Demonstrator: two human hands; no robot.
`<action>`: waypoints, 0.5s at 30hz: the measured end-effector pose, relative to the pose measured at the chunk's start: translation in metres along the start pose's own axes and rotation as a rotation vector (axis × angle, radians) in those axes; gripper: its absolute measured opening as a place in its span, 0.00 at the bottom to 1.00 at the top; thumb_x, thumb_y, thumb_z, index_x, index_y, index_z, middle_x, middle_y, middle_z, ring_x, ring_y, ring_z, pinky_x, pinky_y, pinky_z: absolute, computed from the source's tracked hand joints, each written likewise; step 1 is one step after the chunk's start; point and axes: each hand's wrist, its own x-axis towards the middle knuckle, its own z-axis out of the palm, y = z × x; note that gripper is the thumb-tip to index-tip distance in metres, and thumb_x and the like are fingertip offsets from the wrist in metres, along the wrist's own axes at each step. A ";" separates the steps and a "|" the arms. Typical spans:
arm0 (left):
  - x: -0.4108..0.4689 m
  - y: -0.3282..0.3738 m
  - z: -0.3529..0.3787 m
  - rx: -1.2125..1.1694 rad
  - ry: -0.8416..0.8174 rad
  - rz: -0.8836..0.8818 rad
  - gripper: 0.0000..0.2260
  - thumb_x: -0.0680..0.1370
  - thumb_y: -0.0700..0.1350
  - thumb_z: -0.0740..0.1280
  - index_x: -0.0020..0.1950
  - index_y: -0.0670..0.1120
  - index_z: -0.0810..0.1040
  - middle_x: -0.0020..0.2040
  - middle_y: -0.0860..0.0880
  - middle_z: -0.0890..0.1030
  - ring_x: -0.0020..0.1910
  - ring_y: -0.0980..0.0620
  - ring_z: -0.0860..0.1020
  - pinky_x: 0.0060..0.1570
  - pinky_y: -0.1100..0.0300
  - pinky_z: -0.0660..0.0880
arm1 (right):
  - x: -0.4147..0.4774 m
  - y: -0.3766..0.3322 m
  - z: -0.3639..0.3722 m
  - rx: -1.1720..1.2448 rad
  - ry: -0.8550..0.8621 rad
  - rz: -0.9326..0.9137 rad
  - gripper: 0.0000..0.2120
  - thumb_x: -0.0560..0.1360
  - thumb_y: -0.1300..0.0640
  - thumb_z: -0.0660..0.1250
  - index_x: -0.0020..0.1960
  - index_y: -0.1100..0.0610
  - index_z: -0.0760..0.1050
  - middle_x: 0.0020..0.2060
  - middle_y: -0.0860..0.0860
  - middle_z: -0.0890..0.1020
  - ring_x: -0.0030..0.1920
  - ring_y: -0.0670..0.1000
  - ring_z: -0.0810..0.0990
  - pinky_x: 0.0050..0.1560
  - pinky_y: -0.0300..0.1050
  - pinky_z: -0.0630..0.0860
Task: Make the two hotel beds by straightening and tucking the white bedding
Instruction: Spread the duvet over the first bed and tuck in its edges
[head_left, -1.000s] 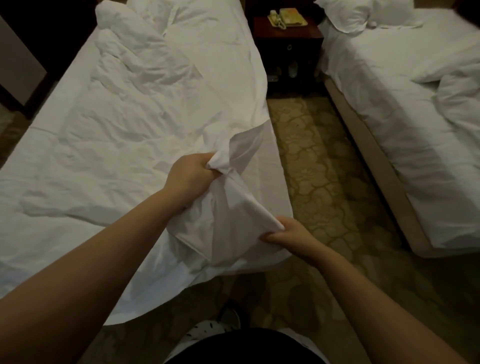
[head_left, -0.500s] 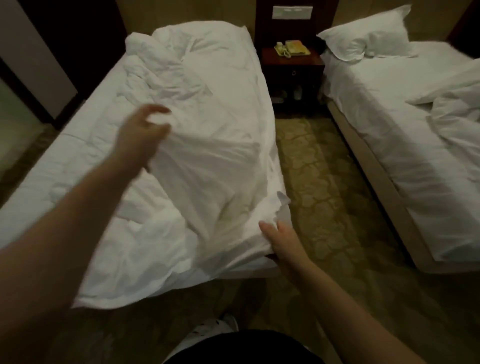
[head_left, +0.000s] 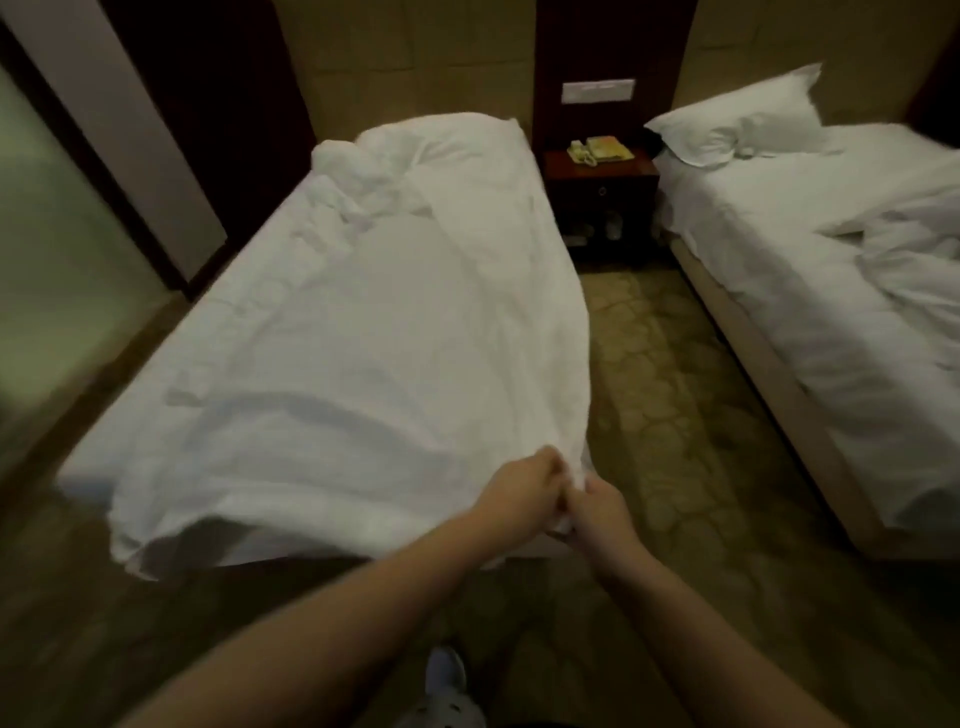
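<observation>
Both hands, left (head_left: 522, 493) and right (head_left: 602, 512), grip bedding (head_left: 363, 364) corner.

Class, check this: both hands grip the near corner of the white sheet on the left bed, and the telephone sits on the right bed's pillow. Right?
No. The head view shows the telephone on the nightstand between the beds, not on the pillow. The left hand and right hand do grip the near corner of the white sheet on the left bed.
</observation>
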 end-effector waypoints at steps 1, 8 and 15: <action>-0.023 0.009 0.002 -0.050 0.024 -0.045 0.09 0.81 0.45 0.58 0.57 0.43 0.73 0.51 0.41 0.80 0.51 0.43 0.78 0.48 0.54 0.71 | -0.006 0.006 -0.005 -0.026 -0.009 0.021 0.07 0.78 0.66 0.61 0.46 0.58 0.76 0.39 0.53 0.80 0.41 0.51 0.80 0.37 0.42 0.79; -0.027 -0.007 -0.019 -0.139 0.074 -0.146 0.06 0.81 0.42 0.58 0.54 0.44 0.73 0.49 0.46 0.77 0.45 0.51 0.73 0.45 0.62 0.65 | -0.025 0.024 0.013 -0.080 -0.087 0.165 0.12 0.77 0.60 0.66 0.60 0.59 0.74 0.54 0.55 0.80 0.57 0.56 0.79 0.59 0.54 0.77; -0.046 -0.040 -0.014 -0.635 -0.100 -0.261 0.20 0.76 0.41 0.68 0.66 0.52 0.67 0.54 0.48 0.75 0.54 0.47 0.76 0.45 0.63 0.75 | -0.016 0.026 0.031 -0.015 -0.054 0.213 0.16 0.76 0.58 0.66 0.63 0.60 0.73 0.55 0.57 0.80 0.56 0.56 0.79 0.59 0.52 0.77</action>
